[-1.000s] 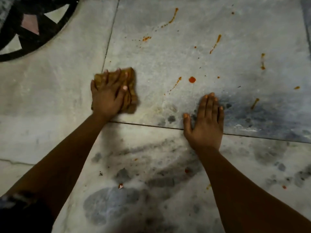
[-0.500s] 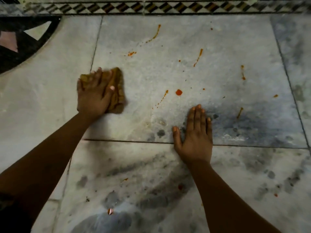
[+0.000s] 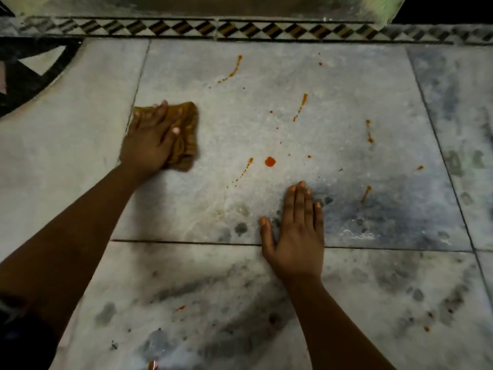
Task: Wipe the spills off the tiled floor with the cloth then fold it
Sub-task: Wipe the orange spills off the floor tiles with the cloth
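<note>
Nearest, low in the frame: dark-veined marble floor [image 3: 202, 297], smooth and glossy, with a few small red drops, one at the very bottom edge. Lower right of centre, right hand [image 3: 294, 236] flat on the stone, fingers straight and together, thumb apart, holding nothing, palm across the dark grout line; probably a brace. Beyond it, across the big pale tile: orange-red spills [image 3: 270, 161], one round blob at centre, thin streaks and dotted trails toward the upper middle and right, all unwiped.

Left of centre, higher up: left hand [image 3: 149, 140] pressed on the cloth [image 3: 186, 132], fingers spread over it, thumb side curled at its right edge. Cloth ochre-brown, bunched into a rough square, soft and ribbed, sitting just right of a vertical grout line.

For a clean pass, likely best: firm even pressure, sweep rightward toward the blob and streaks, gather rather than smear, turn to a fresh face once stained, lift at stroke's end. Risk of thin film on such polished stone.

Farthest, top of frame: black-and-ochre diamond border strip [image 3: 240, 29]; upper left, curved black inlay [image 3: 29, 84].
</note>
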Demonstrator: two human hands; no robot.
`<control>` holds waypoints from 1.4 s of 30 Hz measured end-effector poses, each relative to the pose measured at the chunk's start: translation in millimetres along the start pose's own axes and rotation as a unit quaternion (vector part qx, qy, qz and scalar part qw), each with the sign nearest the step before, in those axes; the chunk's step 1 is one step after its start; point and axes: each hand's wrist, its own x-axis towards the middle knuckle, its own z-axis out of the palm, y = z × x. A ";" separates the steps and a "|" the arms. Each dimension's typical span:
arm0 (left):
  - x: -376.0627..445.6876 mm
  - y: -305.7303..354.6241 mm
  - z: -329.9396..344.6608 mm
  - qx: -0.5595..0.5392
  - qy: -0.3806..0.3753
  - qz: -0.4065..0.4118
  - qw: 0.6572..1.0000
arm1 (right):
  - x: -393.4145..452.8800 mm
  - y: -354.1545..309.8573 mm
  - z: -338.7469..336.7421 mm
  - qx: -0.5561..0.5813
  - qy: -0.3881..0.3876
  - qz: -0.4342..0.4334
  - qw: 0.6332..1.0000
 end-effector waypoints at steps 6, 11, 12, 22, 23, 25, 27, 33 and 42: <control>87.4 43.2 9.6 0.022 -0.016 -0.145 0.989 | -0.4 1.5 0.1 0.004 -0.007 0.000 1.000; 27.4 65.3 18.9 -0.012 -0.004 0.042 0.999 | 0.3 0.8 -0.3 0.002 -0.015 0.001 1.000; 9.1 56.5 16.3 -0.021 0.019 0.062 0.998 | 0.6 0.6 -1.1 0.003 -0.017 0.002 1.000; 125.1 79.8 11.0 0.009 -0.025 -0.148 0.989 | 0.2 0.5 0.0 0.005 -0.015 0.004 1.000; 125.6 89.8 13.8 0.012 -0.058 -0.116 0.991 | 0.2 1.1 0.5 0.002 -0.016 0.003 1.000; 103.1 97.5 18.4 0.043 -0.089 -0.014 0.995 | 0.2 1.0 0.0 0.004 -0.020 0.004 1.000; 76.2 83.5 17.7 0.060 -0.085 0.060 0.993 | 0.6 1.1 -0.9 0.009 -0.024 0.008 1.000; 137.1 83.5 10.2 0.050 -0.079 -0.087 0.992 | 0.4 1.1 -1.4 0.012 -0.027 0.008 1.000; 108.7 84.5 18.9 0.062 -0.051 0.011 0.997 | 1.3 1.1 -2.6 0.013 -0.039 0.013 0.999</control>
